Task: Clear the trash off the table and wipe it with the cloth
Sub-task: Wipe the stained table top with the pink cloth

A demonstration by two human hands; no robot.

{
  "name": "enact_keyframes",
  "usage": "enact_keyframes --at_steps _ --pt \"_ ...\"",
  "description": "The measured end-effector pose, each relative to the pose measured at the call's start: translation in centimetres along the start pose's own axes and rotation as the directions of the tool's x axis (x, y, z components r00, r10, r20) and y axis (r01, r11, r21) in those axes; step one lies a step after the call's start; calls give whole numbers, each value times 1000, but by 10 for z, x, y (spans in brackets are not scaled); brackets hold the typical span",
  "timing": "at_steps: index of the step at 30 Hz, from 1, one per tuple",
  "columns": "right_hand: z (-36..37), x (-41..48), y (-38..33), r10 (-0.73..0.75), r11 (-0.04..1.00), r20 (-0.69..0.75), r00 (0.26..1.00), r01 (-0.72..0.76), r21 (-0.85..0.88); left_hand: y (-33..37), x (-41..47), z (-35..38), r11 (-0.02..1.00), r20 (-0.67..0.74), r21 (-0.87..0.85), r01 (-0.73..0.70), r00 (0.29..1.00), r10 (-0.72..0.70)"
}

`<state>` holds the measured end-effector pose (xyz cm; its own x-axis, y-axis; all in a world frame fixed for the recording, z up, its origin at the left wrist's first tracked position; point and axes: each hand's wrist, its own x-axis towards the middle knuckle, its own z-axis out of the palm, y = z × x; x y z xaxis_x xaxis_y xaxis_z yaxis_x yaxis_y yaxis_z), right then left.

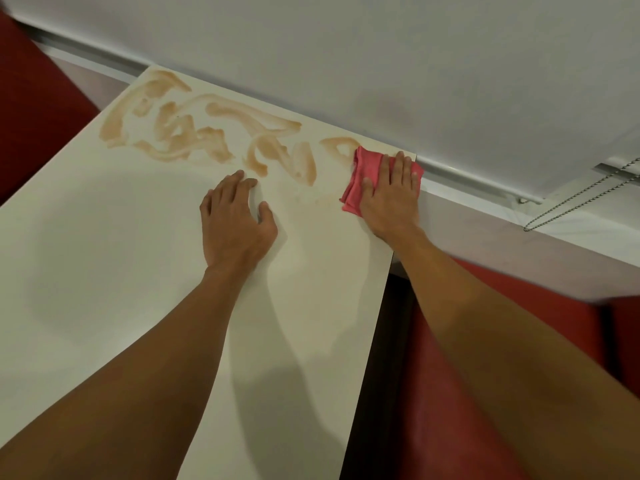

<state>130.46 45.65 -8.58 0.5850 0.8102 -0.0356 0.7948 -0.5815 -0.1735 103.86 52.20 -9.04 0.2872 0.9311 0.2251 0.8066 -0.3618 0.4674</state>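
Note:
A white table (104,237) fills the view. Brown smeared stains (194,133) run along its far edge, from the far left corner towards the far right corner. A folded pink cloth (360,178) lies at the far right corner, at the right end of the stains. My right hand (391,199) presses flat on the cloth with straight fingers. My left hand (235,220) rests on the bare tabletop just below the stains, fingers slightly bent and holding nothing. No trash is visible on the table.
A white roller blind (381,64) hangs right behind the table's far edge, and its bead chain (581,192) dangles at the right. Red seating shows to the left (31,116) and to the right (485,341) of the table.

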Motion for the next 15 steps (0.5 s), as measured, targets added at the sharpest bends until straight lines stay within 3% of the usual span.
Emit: enact_keyframes --at_steps 5,8,11,15 --pt "-4 -58 -7 -194 979 33 981 191 63 1 0 -2 1000 -7 2 2 1000 -2" --pt "-10 -83 -3 -255 951 70 965 236 201 2 1 -2 1000 7 8 9 1000 -9" --pt "-13 -83 -14 -96 957 61 994 75 279 2 0 -3 1000 5 11 11 1000 -11" --pt "-5 -67 -44 190 969 96 977 -202 142 2 1 -1 1000 5 13 20 1000 -20"
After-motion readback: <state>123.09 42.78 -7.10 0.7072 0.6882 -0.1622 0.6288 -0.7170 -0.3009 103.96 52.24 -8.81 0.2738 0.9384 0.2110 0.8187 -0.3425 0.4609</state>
